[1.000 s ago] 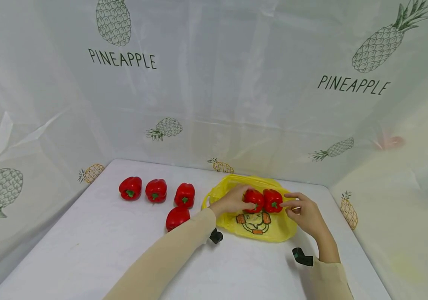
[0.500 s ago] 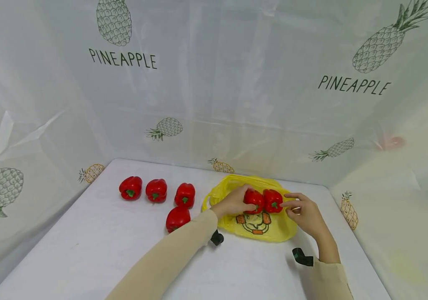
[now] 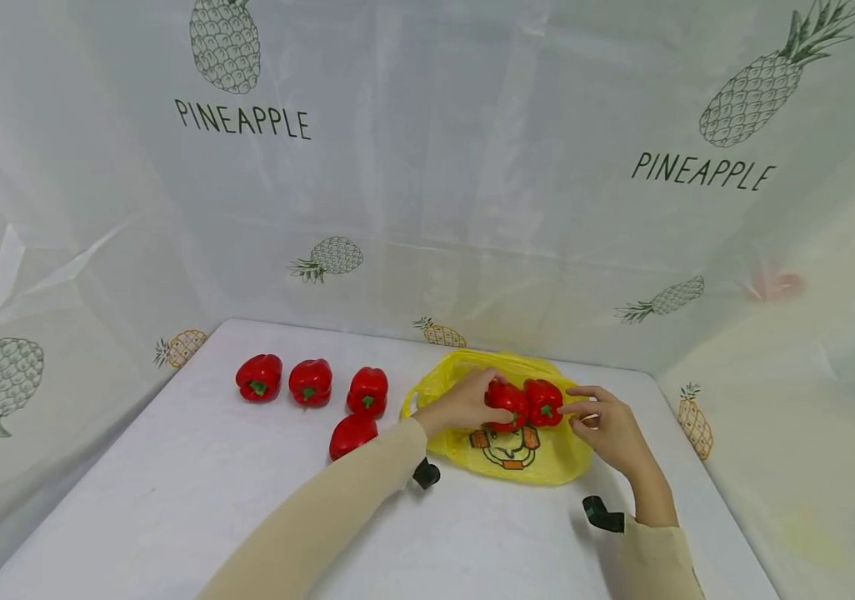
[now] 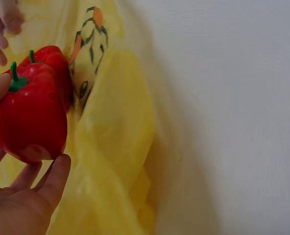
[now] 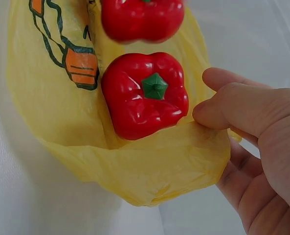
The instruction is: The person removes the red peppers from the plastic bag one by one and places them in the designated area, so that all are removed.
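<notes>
My left hand (image 3: 467, 403) grips a red bell pepper (image 4: 32, 115) with a green stem, thumb by the stem and fingers under its far end in the left wrist view. A second red bell pepper (image 5: 144, 95) lies on the yellow plastic bag (image 3: 558, 462), just right of the held one. At the bag's right side, my right hand (image 3: 607, 425) pinches the bag's edge, with some fingers behind the plastic in the right wrist view. An orange and black cartoon print (image 3: 506, 447) shows on the bag's near part.
Three red bell peppers, the left one (image 3: 258, 377), the middle one (image 3: 311, 382) and the right one (image 3: 367, 392), line the table's (image 3: 172, 500) back left. Another bell pepper (image 3: 352, 435) is partly hidden by the left sleeve (image 3: 337, 508). A pineapple-printed sheet (image 3: 472, 183) hangs behind.
The bell pepper in my left hand has shifted and tilted slightly toward the right and the near side. My right hand keeps its place at the bag.
</notes>
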Demonstrator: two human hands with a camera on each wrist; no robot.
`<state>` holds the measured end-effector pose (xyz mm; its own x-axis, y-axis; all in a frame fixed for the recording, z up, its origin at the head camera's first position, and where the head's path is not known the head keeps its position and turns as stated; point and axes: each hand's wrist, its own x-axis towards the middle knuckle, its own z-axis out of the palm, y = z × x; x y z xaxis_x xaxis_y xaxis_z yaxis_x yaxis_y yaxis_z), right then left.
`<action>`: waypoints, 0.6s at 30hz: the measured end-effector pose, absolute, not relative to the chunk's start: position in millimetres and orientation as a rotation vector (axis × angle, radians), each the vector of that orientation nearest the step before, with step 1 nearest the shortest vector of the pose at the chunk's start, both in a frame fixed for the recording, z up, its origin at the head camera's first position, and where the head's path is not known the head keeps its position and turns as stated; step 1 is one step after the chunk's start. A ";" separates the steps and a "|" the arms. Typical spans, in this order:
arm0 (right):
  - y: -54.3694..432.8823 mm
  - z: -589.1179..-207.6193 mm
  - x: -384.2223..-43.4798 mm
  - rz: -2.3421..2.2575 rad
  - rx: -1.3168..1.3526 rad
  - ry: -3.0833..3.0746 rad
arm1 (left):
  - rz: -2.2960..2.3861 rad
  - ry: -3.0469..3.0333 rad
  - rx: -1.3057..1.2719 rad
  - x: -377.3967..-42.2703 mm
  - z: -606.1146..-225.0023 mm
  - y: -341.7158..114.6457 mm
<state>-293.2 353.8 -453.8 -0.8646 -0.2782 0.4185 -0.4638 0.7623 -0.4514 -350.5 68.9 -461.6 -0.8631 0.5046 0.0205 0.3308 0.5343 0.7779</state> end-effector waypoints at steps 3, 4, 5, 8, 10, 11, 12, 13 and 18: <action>353.5 -453.9 -293.0 0.789 0.581 -2.626 | 1.231 2.558 0.725 -347.8 -453.7 64.5; 353.5 -453.9 -292.9 0.786 0.582 -2.626 | 1.227 2.558 0.735 -347.0 -451.2 63.2; 353.4 -453.8 -292.6 0.786 0.581 -2.626 | 1.222 2.558 0.745 -346.1 -448.8 62.0; 353.1 -453.6 -292.0 0.788 0.572 -2.634 | 1.188 2.572 0.788 -343.4 -442.7 57.8; 352.8 -453.5 -291.7 0.789 0.562 -2.643 | 1.168 2.580 0.815 -340.1 -438.2 54.2; 352.7 -453.5 -291.6 0.791 0.556 -2.648 | 1.161 2.582 0.830 -338.1 -435.9 52.1; 352.6 -453.5 -291.6 0.790 0.552 -2.651 | 1.154 2.582 0.847 -336.4 -434.1 49.9; 352.5 -453.6 -291.6 0.788 0.548 -2.654 | 1.146 2.581 0.863 -333.6 -431.3 47.4; 351.3 -453.8 -292.7 0.768 0.566 -2.635 | 1.147 2.562 0.955 -319.2 -417.2 34.6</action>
<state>-292.7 351.3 -453.8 -0.8635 -0.2780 0.4208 -0.4606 0.7748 -0.4331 -319.2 34.6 -417.2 -0.7787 0.6201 0.0956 0.4843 0.4972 0.7199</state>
